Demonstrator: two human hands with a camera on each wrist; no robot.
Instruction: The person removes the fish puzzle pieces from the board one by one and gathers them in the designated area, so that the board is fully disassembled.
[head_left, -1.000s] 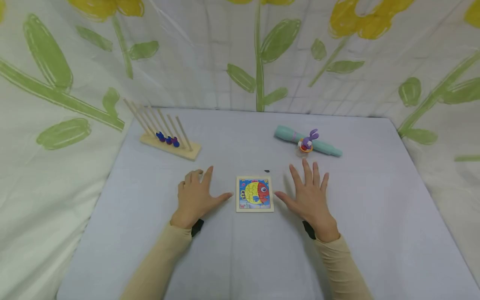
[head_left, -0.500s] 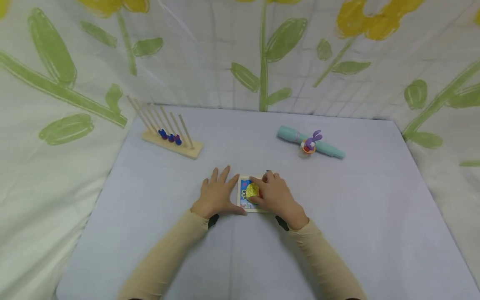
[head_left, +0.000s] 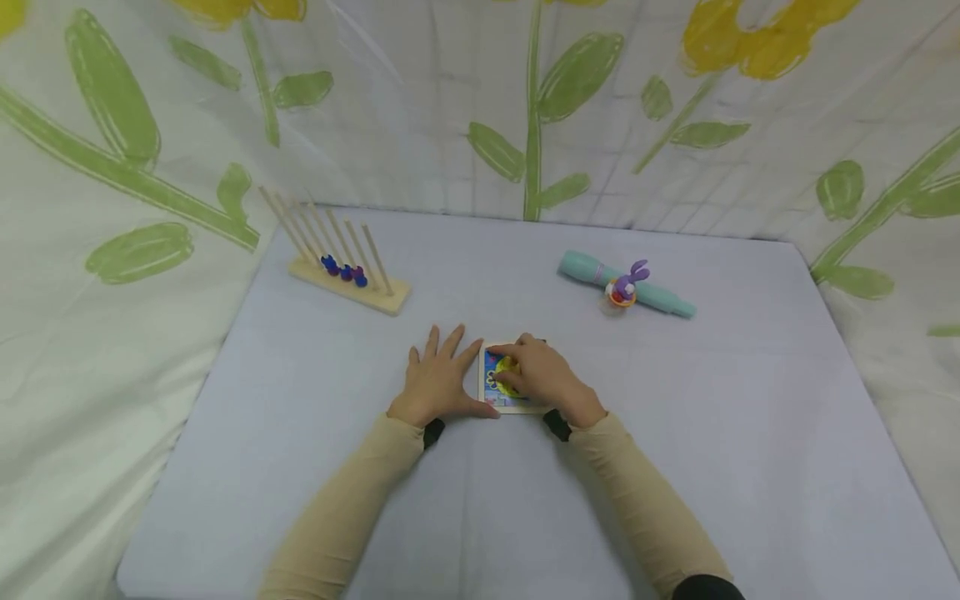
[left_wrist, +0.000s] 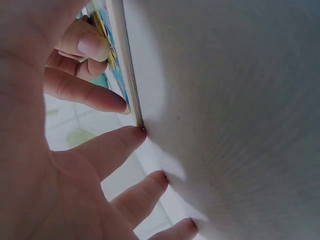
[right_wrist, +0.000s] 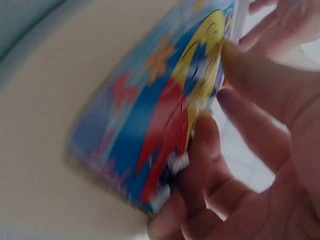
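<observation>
A square fish jigsaw puzzle (head_left: 495, 402) in a pale wooden frame lies on the table in front of the person. My left hand (head_left: 435, 385) is spread along its left side, the index fingertip at the far left corner and the thumb at the near edge. In the left wrist view, the index finger (left_wrist: 120, 145) meets the end of the wooden edge (left_wrist: 126, 65). My right hand (head_left: 551, 375) reaches over the right half and hides much of the fish. In the right wrist view, the thumb (right_wrist: 250, 67) touches the yellow part, while other fingers bend over the red part.
At the back left stands a wooden peg rack (head_left: 392, 302) with several blue and dark red beads. A teal tapered tube (head_left: 581, 265) lies at the back right, with a purple rabbit toy (head_left: 625, 288) before it. A flower-painted curtain (head_left: 420, 125) hangs behind the table.
Both hands have come inward from either side of the puzzle. The left now touches its left side, and the right lies over its face, shifting slightly farther back since half a second ago.
</observation>
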